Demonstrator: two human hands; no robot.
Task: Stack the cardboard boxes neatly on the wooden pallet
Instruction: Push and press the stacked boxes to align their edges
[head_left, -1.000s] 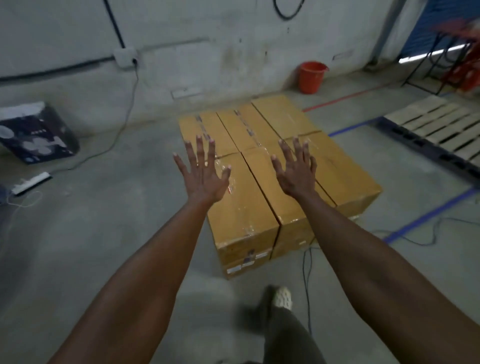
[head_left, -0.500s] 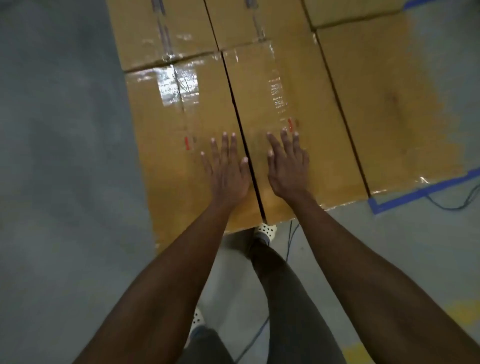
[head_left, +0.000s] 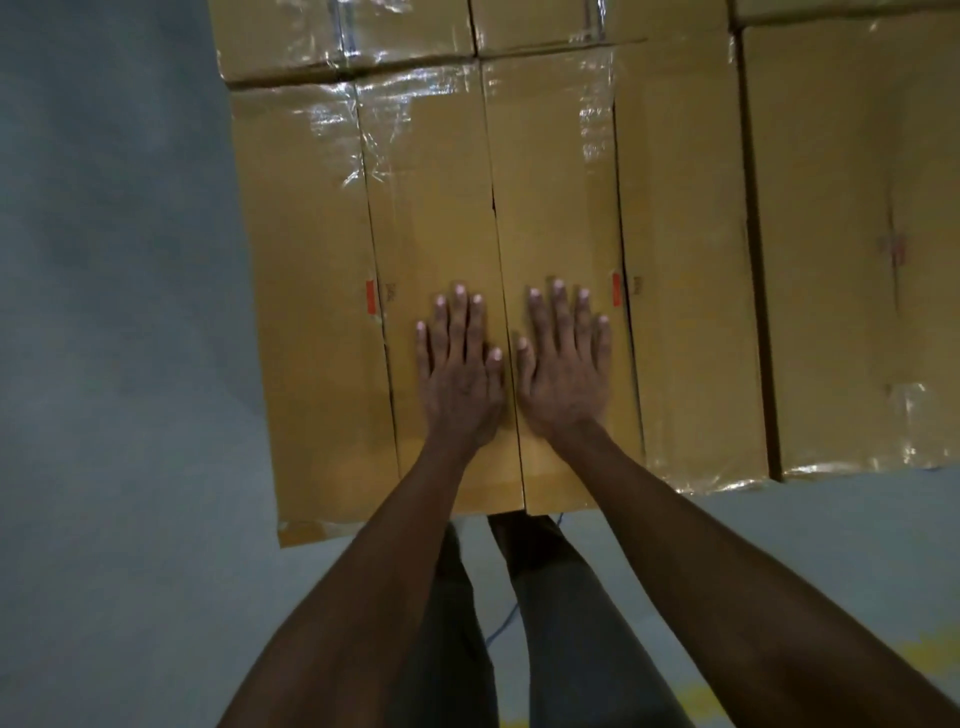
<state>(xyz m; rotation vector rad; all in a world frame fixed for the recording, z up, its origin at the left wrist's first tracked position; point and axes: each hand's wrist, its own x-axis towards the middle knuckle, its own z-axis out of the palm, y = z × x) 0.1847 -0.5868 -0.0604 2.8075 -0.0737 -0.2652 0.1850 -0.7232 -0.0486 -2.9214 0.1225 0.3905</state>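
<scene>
Grey concrete floor (head_left: 119, 364) is carrying taped brown cardboard boxes (head_left: 685, 260) packed edge to edge. Left hand (head_left: 460, 374) and right hand (head_left: 563, 374) are lying flat, fingers spread, either side of the seam near the boxes' near edge.

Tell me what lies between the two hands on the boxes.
In the head view, only a dark seam between two cardboard boxes separates the left hand and right hand.
</scene>
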